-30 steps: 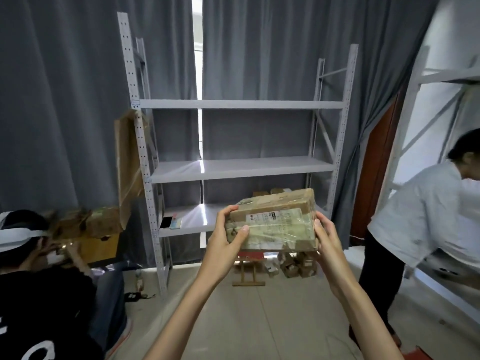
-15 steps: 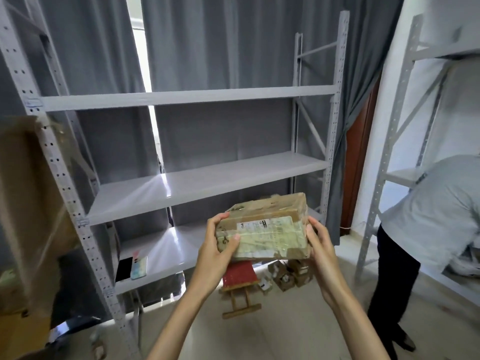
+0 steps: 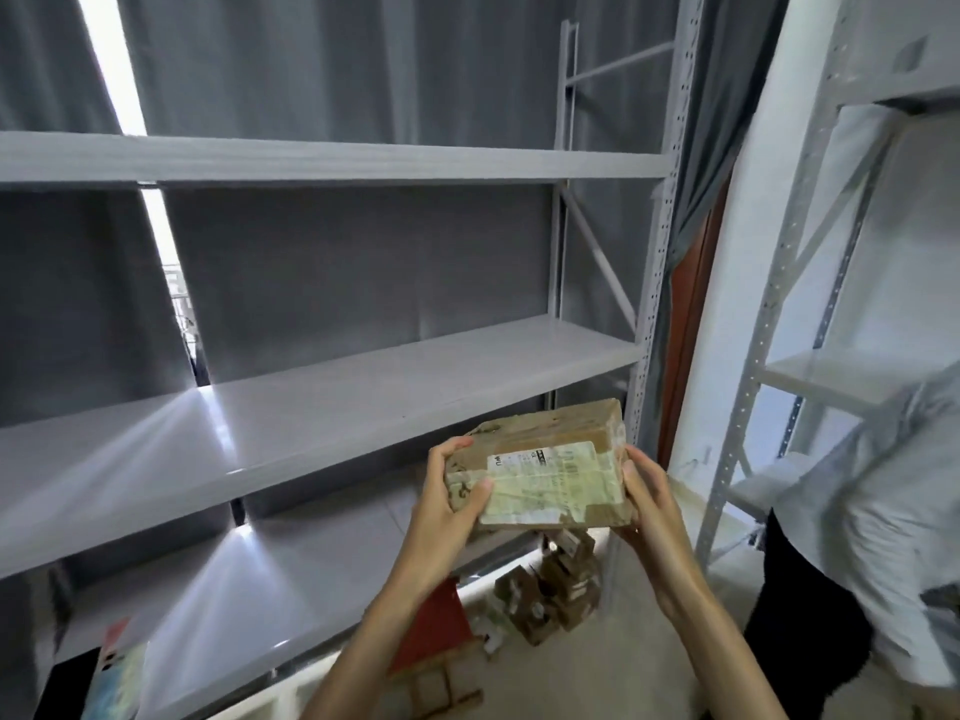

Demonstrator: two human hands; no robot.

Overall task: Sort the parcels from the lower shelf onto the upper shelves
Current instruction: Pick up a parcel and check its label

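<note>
Two bare hands hold a brown cardboard parcel wrapped in clear tape with a white printed label (image 3: 543, 467) in the air, in front of the right end of the grey metal shelving rack (image 3: 652, 283). The left hand (image 3: 447, 504) clasps the parcel's left end, its thumb laid across the front face and its fingers (image 3: 441, 452) curled over the top left corner. The right hand (image 3: 647, 493) presses flat against the right end, fingers together and reaching underneath (their tips are hidden by the box). The parcel sits level, just below and in front of the front edge of the bare middle shelf (image 3: 311, 423), touching no shelf. A top shelf (image 3: 332, 161) runs above it and a lower shelf (image 3: 234, 589) lies below. On the pale floor (image 3: 597, 672) by the rack's right post lies a heap of small brown cardboard parcels (image 3: 550, 589), next to a small wooden stool with a red top (image 3: 436, 641). At the right edge stands another person in a light shirt and dark trousers (image 3: 872, 537), blurred, beside a second grey rack (image 3: 779, 304).
</note>
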